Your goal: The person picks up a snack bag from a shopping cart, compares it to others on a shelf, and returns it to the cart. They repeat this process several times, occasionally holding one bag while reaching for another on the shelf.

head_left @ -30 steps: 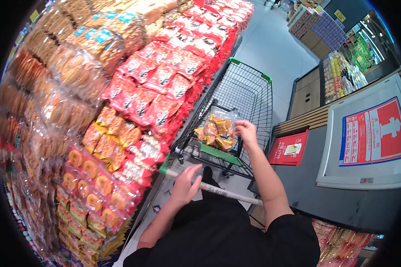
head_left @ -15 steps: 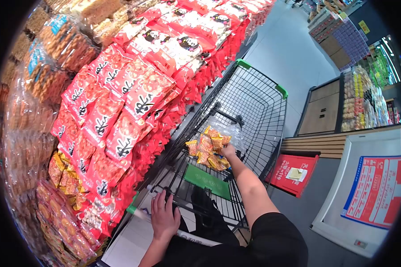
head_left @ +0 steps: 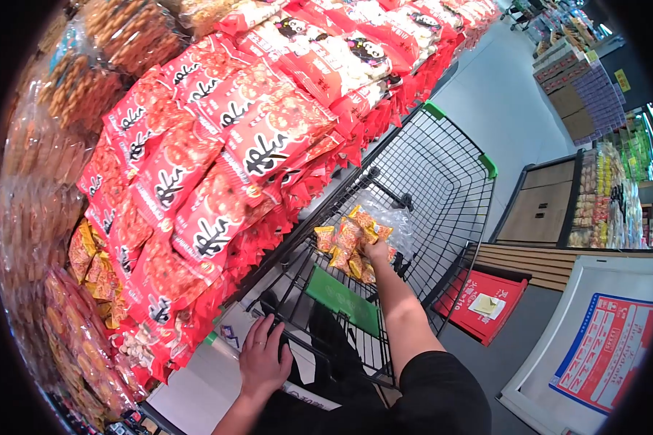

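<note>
Gripping clear snack bag (head_left: 350,235) with right hand (head_left: 376,251), low inside cart basket (head_left: 450,188) (pinched at near edge); bracing cart handle (head_left: 227,336) with left hand (head_left: 263,359), fingers spread flat, for steadiness.

The right arm, bare below a short black sleeve, stretches forward into the cart (head_left: 442,167). The right hand (head_left: 376,251) is deep inside it, back up, its grip closed on a snack bag (head_left: 352,239). The left hand (head_left: 261,360) lies palm down on the cart's near end, fingers loosely spread, forearm low.
</note>
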Demonstrator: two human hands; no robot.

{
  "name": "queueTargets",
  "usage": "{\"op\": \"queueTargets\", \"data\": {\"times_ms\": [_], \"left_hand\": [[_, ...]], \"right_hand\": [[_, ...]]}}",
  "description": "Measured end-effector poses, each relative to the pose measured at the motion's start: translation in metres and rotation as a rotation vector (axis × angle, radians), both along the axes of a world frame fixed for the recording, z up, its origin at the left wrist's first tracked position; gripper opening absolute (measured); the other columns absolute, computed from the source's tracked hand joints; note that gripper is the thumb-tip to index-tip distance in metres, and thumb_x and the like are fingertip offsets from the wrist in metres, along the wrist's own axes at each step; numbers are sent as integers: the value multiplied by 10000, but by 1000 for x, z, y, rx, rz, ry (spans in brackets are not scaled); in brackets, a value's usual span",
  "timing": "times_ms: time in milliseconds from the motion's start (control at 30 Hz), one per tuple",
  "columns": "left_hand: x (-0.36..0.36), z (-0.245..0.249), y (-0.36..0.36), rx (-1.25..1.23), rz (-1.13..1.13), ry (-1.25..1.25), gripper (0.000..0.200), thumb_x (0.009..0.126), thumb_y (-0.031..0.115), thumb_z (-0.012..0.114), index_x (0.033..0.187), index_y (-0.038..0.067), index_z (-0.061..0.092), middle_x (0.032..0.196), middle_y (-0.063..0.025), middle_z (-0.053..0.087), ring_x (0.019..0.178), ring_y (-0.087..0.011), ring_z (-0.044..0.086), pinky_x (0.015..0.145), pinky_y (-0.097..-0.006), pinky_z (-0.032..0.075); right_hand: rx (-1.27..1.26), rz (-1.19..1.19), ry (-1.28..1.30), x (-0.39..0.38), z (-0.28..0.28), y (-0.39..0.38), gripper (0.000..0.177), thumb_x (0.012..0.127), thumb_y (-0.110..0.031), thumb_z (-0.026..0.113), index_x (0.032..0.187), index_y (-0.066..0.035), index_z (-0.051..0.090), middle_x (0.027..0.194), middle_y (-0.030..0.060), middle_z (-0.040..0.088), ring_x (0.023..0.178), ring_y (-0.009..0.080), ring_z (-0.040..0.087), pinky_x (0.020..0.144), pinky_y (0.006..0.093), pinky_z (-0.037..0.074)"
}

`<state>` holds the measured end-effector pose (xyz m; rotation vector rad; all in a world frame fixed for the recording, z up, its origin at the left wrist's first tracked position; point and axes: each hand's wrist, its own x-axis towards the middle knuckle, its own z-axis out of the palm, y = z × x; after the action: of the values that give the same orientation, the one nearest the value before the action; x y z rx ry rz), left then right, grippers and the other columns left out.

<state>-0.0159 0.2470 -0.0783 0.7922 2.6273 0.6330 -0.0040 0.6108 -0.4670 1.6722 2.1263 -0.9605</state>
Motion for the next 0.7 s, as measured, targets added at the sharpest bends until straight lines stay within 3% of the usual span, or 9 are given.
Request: {"op": "queueTargets", "data": {"times_ms": [33,100,200,333,400,467,500,600,700], "left_hand": [[0,2,1,12,8,-9,412,794,127,656,1194,36,624,1350,-152,530,1270,-363,483,1040,-459,430],[0,6,1,30,9,-10,400,802,123,661,1192,39,628,1352,-146,532,1274,-359,481,1044,-449,424],[1,8,-4,107,-8,-3,390,814,141,664,1190,44,630,1356,-144,529,1276,-354,480,1045,-449,423],[-1,4,-21,398,-88,-61,354,849,140,662,1197,81,628,1300,-112,575,1200,-306,551,1002,-409,471],[1,-7,-31,674,-44,-377,322,938,133,603,1253,68,601,1308,-114,590,1174,-258,598,1008,-366,469],[-1,30,-33,1066,222,-1140,353,1007,164,530,1327,14,526,1340,-117,566,1214,-220,568,1037,-364,448],[-3,48,-36,1166,151,-1166,403,1043,200,475,1374,-29,457,1351,-122,545,1228,-217,549,1054,-373,435],[-4,90,-45,1356,54,-986,361,1021,168,538,1326,-19,489,1302,-102,567,1185,-160,555,1010,-331,450],[-11,116,-64,1283,210,-889,319,993,121,587,1276,-8,515,1223,-78,608,1116,-127,582,971,-305,466]], "right_hand": [[9,-2,-1,4,6,-3,539,748,-265,797,1168,-1,587,1074,188,700,961,316,696,844,386,553],[-303,-331,478,11,23,-9,443,799,-74,755,1185,-18,547,1018,129,693,921,239,690,773,348,562],[-154,-99,790,24,83,-29,405,807,73,707,1148,-43,522,1026,93,665,930,187,666,758,306,551],[166,211,1152,14,316,-107,356,766,-13,797,992,-48,524,1223,186,617,1106,247,622,922,357,511],[579,567,1280,13,402,-140,360,673,6,800,941,-78,574,1193,164,626,1082,328,634,921,398,522],[785,728,1367,19,447,-171,374,632,-27,823,934,-101,616,1157,140,628,1053,372,634,901,435,538],[839,783,1372,23,465,-187,399,632,-72,842,979,-133,656,1148,122,608,1053,365,624,896,434,540],[965,942,1419,24,489,-222,415,665,-128,844,1044,-185,686,1182,88,541,1109,325,580,894,399,539],[928,959,1510,16,508,-254,377,694,-77,810,1029,-185,675,1174,84,535,1114,315,576,896,388,539]]}}
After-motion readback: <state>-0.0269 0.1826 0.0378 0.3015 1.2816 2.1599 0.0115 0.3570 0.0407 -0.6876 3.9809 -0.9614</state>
